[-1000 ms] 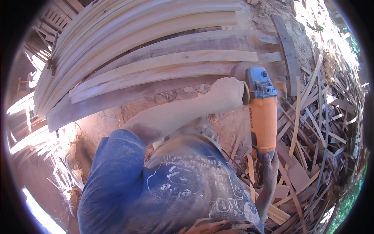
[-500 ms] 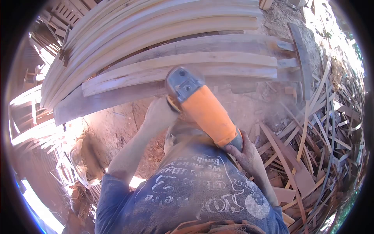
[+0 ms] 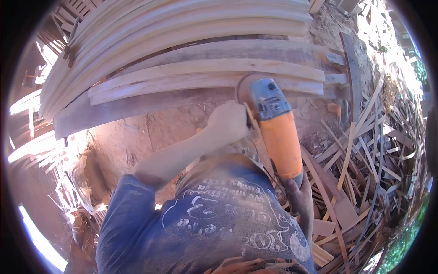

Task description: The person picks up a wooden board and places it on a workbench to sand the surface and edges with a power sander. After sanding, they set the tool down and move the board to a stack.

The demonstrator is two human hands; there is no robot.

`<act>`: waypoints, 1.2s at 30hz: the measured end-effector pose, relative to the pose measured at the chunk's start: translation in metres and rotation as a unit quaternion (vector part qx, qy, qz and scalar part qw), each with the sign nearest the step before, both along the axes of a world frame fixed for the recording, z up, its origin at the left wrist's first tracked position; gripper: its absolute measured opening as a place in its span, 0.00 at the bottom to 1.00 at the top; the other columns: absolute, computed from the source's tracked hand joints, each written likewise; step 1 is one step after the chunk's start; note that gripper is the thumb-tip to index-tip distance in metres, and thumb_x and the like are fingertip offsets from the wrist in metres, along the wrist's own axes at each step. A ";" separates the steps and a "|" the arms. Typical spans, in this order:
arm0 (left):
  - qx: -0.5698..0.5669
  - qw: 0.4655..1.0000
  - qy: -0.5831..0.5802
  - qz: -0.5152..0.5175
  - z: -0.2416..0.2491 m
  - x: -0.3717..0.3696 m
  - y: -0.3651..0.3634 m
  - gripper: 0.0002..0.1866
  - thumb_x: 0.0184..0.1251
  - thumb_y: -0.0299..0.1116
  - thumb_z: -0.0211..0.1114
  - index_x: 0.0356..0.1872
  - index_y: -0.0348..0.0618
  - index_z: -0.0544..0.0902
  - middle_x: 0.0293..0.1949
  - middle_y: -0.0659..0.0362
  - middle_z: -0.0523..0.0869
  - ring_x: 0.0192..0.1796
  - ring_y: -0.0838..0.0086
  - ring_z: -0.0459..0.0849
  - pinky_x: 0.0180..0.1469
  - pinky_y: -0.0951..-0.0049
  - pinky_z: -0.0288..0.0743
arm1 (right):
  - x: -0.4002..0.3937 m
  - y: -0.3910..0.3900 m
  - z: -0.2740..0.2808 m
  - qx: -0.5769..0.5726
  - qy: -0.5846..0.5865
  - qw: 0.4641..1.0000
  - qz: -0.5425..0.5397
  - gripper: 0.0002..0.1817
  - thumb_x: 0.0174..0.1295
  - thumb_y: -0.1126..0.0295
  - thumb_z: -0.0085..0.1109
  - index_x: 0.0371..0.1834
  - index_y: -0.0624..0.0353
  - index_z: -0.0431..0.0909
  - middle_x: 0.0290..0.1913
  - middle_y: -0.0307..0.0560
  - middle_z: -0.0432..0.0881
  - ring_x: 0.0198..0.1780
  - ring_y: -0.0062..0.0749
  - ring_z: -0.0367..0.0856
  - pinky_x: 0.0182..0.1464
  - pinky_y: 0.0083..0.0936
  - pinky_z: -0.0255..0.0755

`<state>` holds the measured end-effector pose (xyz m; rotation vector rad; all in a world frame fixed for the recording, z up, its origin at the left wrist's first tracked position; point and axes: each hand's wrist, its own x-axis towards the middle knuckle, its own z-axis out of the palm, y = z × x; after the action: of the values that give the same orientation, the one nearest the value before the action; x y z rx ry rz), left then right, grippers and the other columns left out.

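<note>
An orange angle grinder [image 3: 280,144] with a dark gear head slants across the middle of the head view. My left hand [image 3: 227,121] is closed round its side handle, just left of the head. Low on the body, my right hand [image 3: 299,194] wraps the rear end, with the fingers partly hidden. The grinder's round disc [image 3: 242,86] overlaps the right part of the front edge of two long pale wooden strips [image 3: 196,84]. These strips lie side by side on a dusty plank bench [image 3: 159,101].
Behind the strips, several more long curved wooden pieces [image 3: 191,29] lie in a row. A dark board [image 3: 350,77] crosses the bench's right end. Offcuts and thin slats [image 3: 360,173] are heaped on the ground at the right. Dusty soil [image 3: 123,139] shows below the bench.
Both hands have carried the grinder to the right along the strips, and its body now points more straight toward me. My left arm reaches further across. Dust hangs less thickly at the right.
</note>
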<state>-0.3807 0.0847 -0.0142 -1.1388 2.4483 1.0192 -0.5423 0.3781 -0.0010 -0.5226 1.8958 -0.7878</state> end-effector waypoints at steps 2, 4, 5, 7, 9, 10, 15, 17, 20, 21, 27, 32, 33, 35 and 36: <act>0.037 0.997 0.054 -0.050 0.002 -0.047 0.001 0.07 0.57 0.38 0.67 0.34 0.56 0.91 0.36 0.50 0.91 0.41 0.58 0.91 0.45 0.59 0.84 | -0.016 0.029 -0.007 -0.028 0.006 0.997 -0.076 0.40 0.64 0.47 0.64 0.71 0.65 0.65 0.51 0.54 0.84 0.49 0.37 0.84 0.50 0.33 0.78; 0.048 0.989 0.093 -0.104 0.004 -0.096 0.000 0.07 0.56 0.36 0.68 0.35 0.58 0.92 0.39 0.51 0.91 0.43 0.60 0.91 0.45 0.61 0.84 | -0.028 0.042 -0.005 -0.024 0.008 0.988 -0.155 0.38 0.66 0.46 0.63 0.70 0.63 0.67 0.49 0.51 0.83 0.48 0.33 0.84 0.49 0.30 0.77; 0.032 0.986 0.110 -0.125 -0.002 -0.120 0.003 0.08 0.56 0.36 0.68 0.36 0.58 0.92 0.40 0.51 0.92 0.44 0.60 0.92 0.46 0.61 0.84 | -0.032 0.043 0.000 -0.021 -0.001 0.983 -0.185 0.38 0.66 0.46 0.62 0.70 0.63 0.67 0.48 0.50 0.83 0.46 0.31 0.83 0.48 0.28 0.77; 0.000 0.982 0.085 -0.168 -0.012 -0.158 0.008 0.09 0.56 0.36 0.68 0.37 0.57 0.92 0.41 0.51 0.92 0.44 0.59 0.91 0.46 0.60 0.84 | -0.038 0.038 0.012 -0.018 -0.022 0.970 -0.241 0.37 0.68 0.45 0.61 0.69 0.61 0.68 0.46 0.48 0.82 0.43 0.27 0.82 0.45 0.25 0.77; -0.001 0.983 0.087 -0.161 -0.011 -0.146 0.005 0.09 0.55 0.35 0.68 0.37 0.57 0.92 0.41 0.52 0.92 0.44 0.59 0.91 0.47 0.60 0.84 | -0.043 0.046 0.003 0.007 -0.037 0.973 -0.227 0.38 0.66 0.43 0.63 0.68 0.61 0.68 0.44 0.47 0.82 0.39 0.24 0.81 0.41 0.23 0.76; -0.001 0.984 0.086 -0.158 -0.011 -0.137 0.004 0.09 0.54 0.35 0.68 0.37 0.56 0.92 0.42 0.52 0.92 0.44 0.58 0.91 0.47 0.60 0.84 | -0.040 0.048 -0.002 0.002 -0.033 0.978 -0.208 0.38 0.65 0.43 0.63 0.68 0.61 0.68 0.43 0.46 0.82 0.37 0.23 0.81 0.39 0.21 0.76; 0.073 0.997 0.024 0.006 0.019 0.028 -0.016 0.08 0.52 0.36 0.67 0.33 0.52 0.91 0.35 0.52 0.91 0.41 0.54 0.89 0.46 0.57 0.83 | 0.018 -0.018 0.006 -0.002 -0.041 0.999 -0.013 0.42 0.61 0.44 0.67 0.71 0.61 0.66 0.42 0.52 0.84 0.44 0.33 0.84 0.49 0.31 0.77; -0.035 0.997 -0.039 0.053 -0.009 0.099 -0.022 0.17 0.61 0.47 0.62 0.36 0.44 0.87 0.35 0.47 0.89 0.42 0.50 0.88 0.45 0.52 0.81 | 0.045 -0.057 -0.004 -0.030 0.032 0.992 0.114 0.45 0.59 0.43 0.67 0.72 0.62 0.65 0.44 0.60 0.85 0.50 0.49 0.85 0.55 0.39 0.75; -0.071 0.984 -0.012 0.164 0.010 0.169 -0.028 0.14 0.62 0.42 0.64 0.38 0.42 0.86 0.34 0.46 0.88 0.40 0.49 0.88 0.42 0.54 0.80 | 0.075 -0.125 0.015 -0.013 0.000 0.978 0.210 0.47 0.59 0.42 0.66 0.72 0.66 0.64 0.51 0.68 0.84 0.55 0.58 0.84 0.58 0.41 0.74; -0.060 0.978 0.003 0.199 -0.006 0.193 -0.031 0.16 0.63 0.45 0.63 0.39 0.42 0.86 0.35 0.46 0.89 0.42 0.49 0.88 0.43 0.53 0.80 | 0.080 -0.138 0.015 -0.011 0.005 0.972 0.235 0.48 0.59 0.42 0.66 0.72 0.67 0.64 0.52 0.68 0.83 0.56 0.57 0.84 0.58 0.40 0.74; -0.055 0.984 -0.029 0.169 0.004 0.154 -0.025 0.17 0.64 0.46 0.61 0.38 0.42 0.86 0.34 0.44 0.88 0.42 0.48 0.87 0.44 0.51 0.81 | 0.060 -0.123 0.031 0.052 -0.003 0.979 0.195 0.47 0.58 0.45 0.68 0.72 0.68 0.65 0.55 0.64 0.83 0.56 0.48 0.85 0.58 0.37 0.75; -0.037 0.997 -0.014 0.064 0.004 0.059 -0.014 0.14 0.60 0.43 0.63 0.31 0.44 0.88 0.32 0.45 0.88 0.38 0.47 0.88 0.43 0.51 0.81 | 0.020 -0.061 0.033 0.043 -0.027 0.998 0.032 0.44 0.56 0.47 0.70 0.71 0.65 0.68 0.56 0.57 0.84 0.56 0.41 0.84 0.58 0.35 0.76; -0.028 0.998 -0.004 0.050 0.006 0.040 -0.011 0.12 0.58 0.41 0.64 0.31 0.46 0.89 0.32 0.46 0.89 0.38 0.49 0.88 0.43 0.52 0.82 | 0.012 -0.048 0.030 0.033 -0.020 0.999 0.007 0.44 0.56 0.47 0.70 0.70 0.65 0.69 0.56 0.56 0.84 0.55 0.41 0.84 0.58 0.35 0.76; -0.009 1.000 0.014 0.020 0.008 0.005 -0.005 0.09 0.56 0.39 0.65 0.31 0.49 0.91 0.31 0.47 0.89 0.38 0.51 0.89 0.43 0.54 0.82 | 0.000 -0.028 0.029 0.018 0.003 0.999 -0.038 0.43 0.56 0.45 0.70 0.68 0.65 0.71 0.54 0.52 0.84 0.53 0.38 0.84 0.57 0.34 0.76; 0.015 0.999 0.035 0.000 0.009 -0.012 -0.003 0.08 0.55 0.38 0.66 0.31 0.52 0.91 0.32 0.47 0.90 0.38 0.52 0.89 0.43 0.55 0.83 | -0.006 -0.019 0.031 0.012 0.002 0.998 -0.058 0.43 0.57 0.45 0.69 0.67 0.65 0.71 0.54 0.52 0.84 0.53 0.37 0.83 0.56 0.33 0.76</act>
<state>-0.3931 0.0813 -0.0052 -1.1123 2.4773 1.1104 -0.5487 0.3586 0.0296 -0.4024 1.9513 -0.8394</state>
